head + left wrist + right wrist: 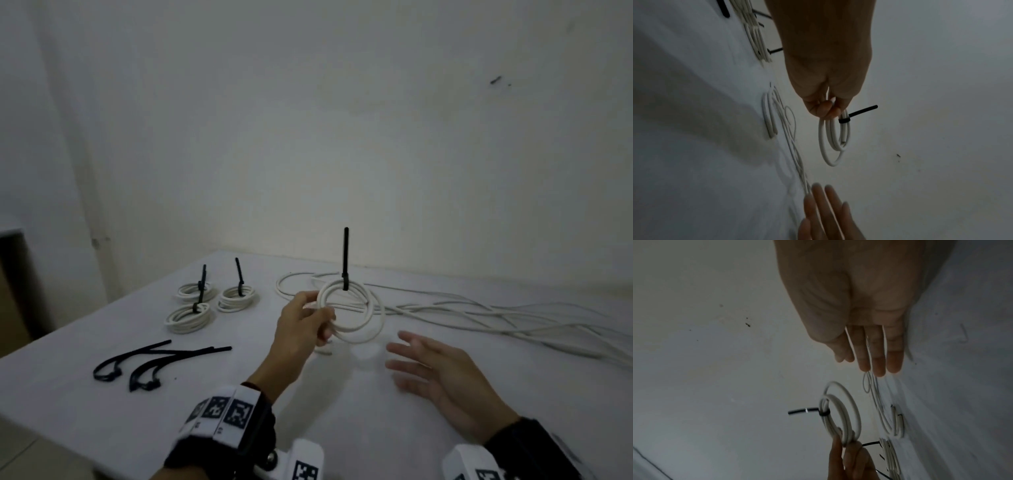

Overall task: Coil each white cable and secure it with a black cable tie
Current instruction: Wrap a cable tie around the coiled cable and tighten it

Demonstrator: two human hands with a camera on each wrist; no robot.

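Observation:
My left hand (310, 318) pinches a coiled white cable (356, 310) and holds it upright above the table. A black cable tie (345, 260) is cinched round the coil's top, its tail sticking straight up. The left wrist view shows the same coil (833, 139) hanging from my fingers (824, 108), with the tie (857, 114) close beside them. My right hand (431, 370) hovers flat with straight fingers to the coil's right and holds nothing. In the right wrist view the coil (840, 415) and its tie (807, 411) lie beyond my straight fingers (877, 358).
Three tied coils (209, 301) lie at the back left of the white table (102, 411). Loose black cable ties (150, 361) lie at the front left. Loose white cables (496, 318) trail from behind the held coil to the right edge.

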